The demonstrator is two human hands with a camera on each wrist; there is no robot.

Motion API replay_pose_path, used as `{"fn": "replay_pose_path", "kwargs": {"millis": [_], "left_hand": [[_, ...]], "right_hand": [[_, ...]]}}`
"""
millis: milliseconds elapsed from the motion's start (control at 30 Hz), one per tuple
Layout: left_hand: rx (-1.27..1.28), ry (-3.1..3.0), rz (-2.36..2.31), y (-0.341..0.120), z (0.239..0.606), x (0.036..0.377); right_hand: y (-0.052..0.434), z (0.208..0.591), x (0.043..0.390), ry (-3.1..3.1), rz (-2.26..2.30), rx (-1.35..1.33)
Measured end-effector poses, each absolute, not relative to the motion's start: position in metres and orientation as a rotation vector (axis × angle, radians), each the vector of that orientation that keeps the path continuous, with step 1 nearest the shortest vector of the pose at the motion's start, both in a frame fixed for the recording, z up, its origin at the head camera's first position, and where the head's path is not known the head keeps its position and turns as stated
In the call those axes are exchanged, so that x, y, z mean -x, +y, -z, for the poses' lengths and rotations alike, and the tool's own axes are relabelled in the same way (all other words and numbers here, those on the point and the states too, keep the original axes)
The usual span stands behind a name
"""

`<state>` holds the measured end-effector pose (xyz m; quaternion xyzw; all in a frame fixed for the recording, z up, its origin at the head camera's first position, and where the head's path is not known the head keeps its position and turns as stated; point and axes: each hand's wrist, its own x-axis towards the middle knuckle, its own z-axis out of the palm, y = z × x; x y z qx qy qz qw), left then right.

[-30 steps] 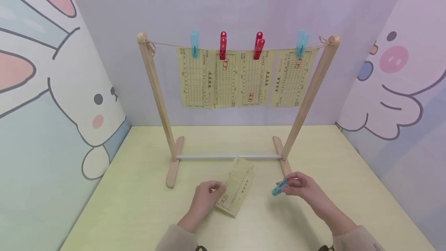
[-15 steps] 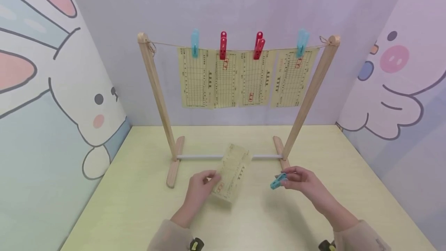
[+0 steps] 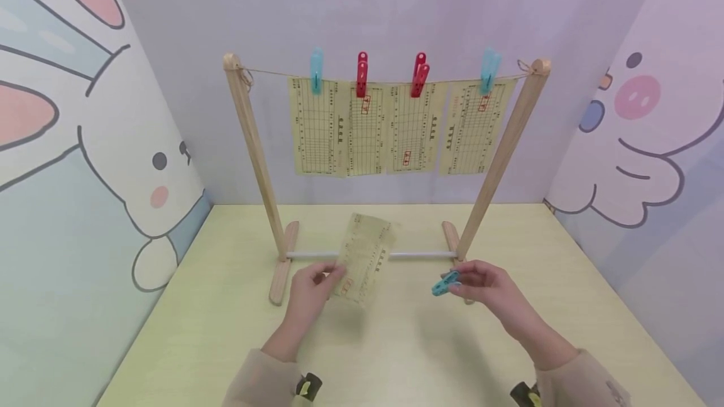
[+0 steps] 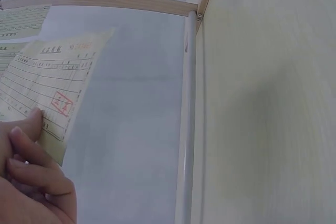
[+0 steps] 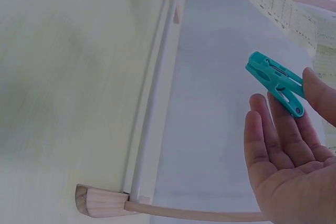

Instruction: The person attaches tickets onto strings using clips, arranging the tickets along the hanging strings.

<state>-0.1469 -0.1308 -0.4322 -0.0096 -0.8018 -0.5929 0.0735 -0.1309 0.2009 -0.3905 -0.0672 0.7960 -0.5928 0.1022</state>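
Observation:
My left hand (image 3: pixel 310 287) pinches a yellowish printed paper slip (image 3: pixel 367 256) by its left edge, above the table. In the left wrist view the slip (image 4: pixel 58 72) shows ruled lines and a red stamp, with the thumb lying on its face. To the right, my right hand (image 3: pixel 485 284) holds a teal clothespin (image 3: pixel 445 283) between thumb and fingers. The right wrist view shows the clothespin (image 5: pixel 273 80) pinched by its handle ends, its nose pointing away from the palm. A gap separates the slip from the clothespin.
A wooden stand (image 3: pixel 257 162) with a white crossbar (image 3: pixel 424 255) carries a string between its posts. Several similar slips (image 3: pixel 319 130) hang there from blue clothespins (image 3: pixel 317 71) and red clothespins (image 3: pixel 362 74). Cartoon-printed walls enclose the pale table (image 3: pixel 186 331).
The left hand has lifted the slip up from the table and moved it left and away from me. My right hand has risen slightly with the clothespin and shifted a little left.

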Motion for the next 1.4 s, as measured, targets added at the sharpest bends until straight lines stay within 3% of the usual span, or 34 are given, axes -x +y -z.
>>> {"fn": "replay_pose_path", "kwargs": {"millis": [633,1400], "left_hand": [[-0.045,-2.278,1.81,-0.152,0.4,0.15],[-0.071,-2.172,1.823,-0.174,0.372,0.154]], "right_hand": [[0.192,0.372,0.133,2.434,1.784,0.198],[0.177,0.321,0.142,2.415,1.798,0.454]]}}
